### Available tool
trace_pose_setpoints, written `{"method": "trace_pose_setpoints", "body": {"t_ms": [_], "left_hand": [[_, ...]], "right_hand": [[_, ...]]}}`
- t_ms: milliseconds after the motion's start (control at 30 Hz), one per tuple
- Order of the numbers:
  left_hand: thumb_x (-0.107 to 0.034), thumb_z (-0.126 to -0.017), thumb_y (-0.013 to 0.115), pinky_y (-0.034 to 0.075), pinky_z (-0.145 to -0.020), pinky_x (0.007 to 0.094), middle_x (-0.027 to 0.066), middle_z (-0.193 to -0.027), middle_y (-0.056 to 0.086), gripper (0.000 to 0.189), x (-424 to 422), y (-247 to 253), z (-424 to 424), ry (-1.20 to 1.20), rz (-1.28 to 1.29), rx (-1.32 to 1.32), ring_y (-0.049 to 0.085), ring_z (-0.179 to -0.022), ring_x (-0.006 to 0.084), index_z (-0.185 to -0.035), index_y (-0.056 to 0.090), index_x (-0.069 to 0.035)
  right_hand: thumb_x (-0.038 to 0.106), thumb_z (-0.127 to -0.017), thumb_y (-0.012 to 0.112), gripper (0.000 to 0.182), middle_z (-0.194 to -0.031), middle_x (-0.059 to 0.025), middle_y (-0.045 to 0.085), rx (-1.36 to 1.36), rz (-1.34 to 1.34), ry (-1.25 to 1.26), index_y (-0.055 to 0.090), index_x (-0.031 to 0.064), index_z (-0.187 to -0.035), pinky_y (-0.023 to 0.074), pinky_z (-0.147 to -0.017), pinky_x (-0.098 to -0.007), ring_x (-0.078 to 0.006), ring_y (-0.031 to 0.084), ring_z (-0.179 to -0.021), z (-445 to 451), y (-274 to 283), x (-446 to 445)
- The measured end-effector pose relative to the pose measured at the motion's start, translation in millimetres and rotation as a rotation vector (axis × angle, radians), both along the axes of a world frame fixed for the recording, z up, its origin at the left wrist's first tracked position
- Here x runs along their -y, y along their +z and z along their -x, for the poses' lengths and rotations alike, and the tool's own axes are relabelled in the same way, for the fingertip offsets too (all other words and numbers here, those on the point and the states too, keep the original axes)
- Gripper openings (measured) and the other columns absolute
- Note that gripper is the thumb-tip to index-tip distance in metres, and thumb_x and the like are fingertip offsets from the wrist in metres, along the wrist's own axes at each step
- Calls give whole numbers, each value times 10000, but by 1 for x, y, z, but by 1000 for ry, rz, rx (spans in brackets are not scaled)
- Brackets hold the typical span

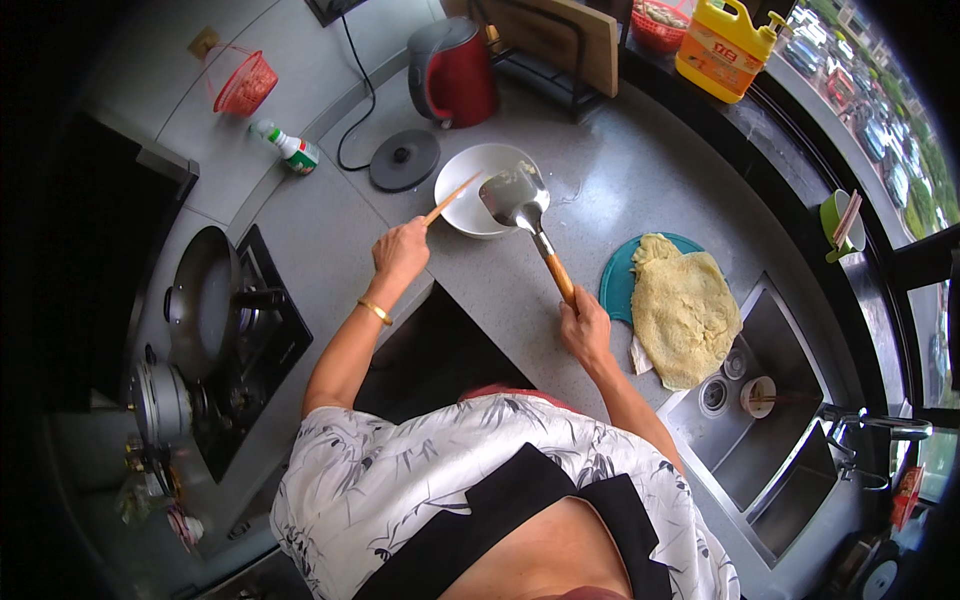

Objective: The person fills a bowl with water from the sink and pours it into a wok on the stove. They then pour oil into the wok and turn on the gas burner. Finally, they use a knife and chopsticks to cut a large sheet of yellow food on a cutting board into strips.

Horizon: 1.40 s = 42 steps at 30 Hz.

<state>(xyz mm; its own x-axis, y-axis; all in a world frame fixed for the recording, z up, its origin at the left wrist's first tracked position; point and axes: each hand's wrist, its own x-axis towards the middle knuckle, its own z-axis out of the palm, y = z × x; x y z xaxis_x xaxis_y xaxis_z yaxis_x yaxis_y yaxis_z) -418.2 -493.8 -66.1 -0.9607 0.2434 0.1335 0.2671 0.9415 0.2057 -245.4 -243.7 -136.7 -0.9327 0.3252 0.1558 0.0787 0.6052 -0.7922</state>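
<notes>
My left hand grips wooden chopsticks, their tips reaching over a white bowl on the counter. In my right hand is the wooden handle of a metal spatula. Its wide blade hangs over the right side of the bowl and hides part of the inside. A bit of pale food shows near the blade's far edge. To the right of my right hand, a large pale yellow pancake-like sheet lies over a teal round board or plate and hangs past its near edge.
A red electric kettle and a dark round lid are behind the bowl. A wok and a pot stand on the stove at left. The steel sink holds a small cup. A yellow detergent jug stands on the sill.
</notes>
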Motion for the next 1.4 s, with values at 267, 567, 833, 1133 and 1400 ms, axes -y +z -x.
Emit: {"method": "trace_pose_setpoints", "body": {"t_ms": [267, 567, 833, 1133, 1400], "left_hand": [[-244, -871, 487, 467, -663, 422, 183, -797, 631, 281, 2, 13, 2, 6, -378, 114, 604, -755, 369, -1040, 619, -63], [-188, -873, 515, 346, -479, 250, -26, -600, 489, 220, 31, -9, 12, 85, -769, 460, 429, -522, 87, -937, 643, -20], [-239, -891, 480, 175, -355, 188, -71, -574, 403, 244, 8, 39, 33, 203, -799, 748, 265, -420, 5, -1003, 622, -74], [-197, -867, 504, 298, -448, 234, -43, -563, 454, 223, -3, 64, 24, -35, -801, 499, 357, -494, 46, -848, 645, -26], [-254, -855, 497, 456, -621, 353, 118, -733, 638, 251, 19, 10, 34, 34, -358, 272, 616, -685, 241, -964, 653, -91]], "right_hand": [[123, -763, 578, 179, -845, -191, 589, 133, 129, 31, 539, 48, -921, 443, -647, -454, -390, 571, -772, -4, 2, 14], [94, -751, 609, 202, -612, -114, 482, 96, 335, -9, 581, 5, -931, 406, -546, -322, -178, 483, -576, -12, -2, 12], [96, -734, 618, 324, -780, -110, 598, -74, -150, 22, 578, 114, -1055, 470, -589, -406, -317, 596, -689, -6, 15, -2], [96, -757, 610, 279, -713, -98, 556, -139, -384, 15, 577, 104, -1034, 463, -536, -401, -297, 582, -634, 1, 36, -12], [106, -772, 604, 268, -731, -99, 564, -149, -365, -14, 571, 110, -1038, 462, -548, -399, -298, 585, -658, 9, 40, -21]]}}
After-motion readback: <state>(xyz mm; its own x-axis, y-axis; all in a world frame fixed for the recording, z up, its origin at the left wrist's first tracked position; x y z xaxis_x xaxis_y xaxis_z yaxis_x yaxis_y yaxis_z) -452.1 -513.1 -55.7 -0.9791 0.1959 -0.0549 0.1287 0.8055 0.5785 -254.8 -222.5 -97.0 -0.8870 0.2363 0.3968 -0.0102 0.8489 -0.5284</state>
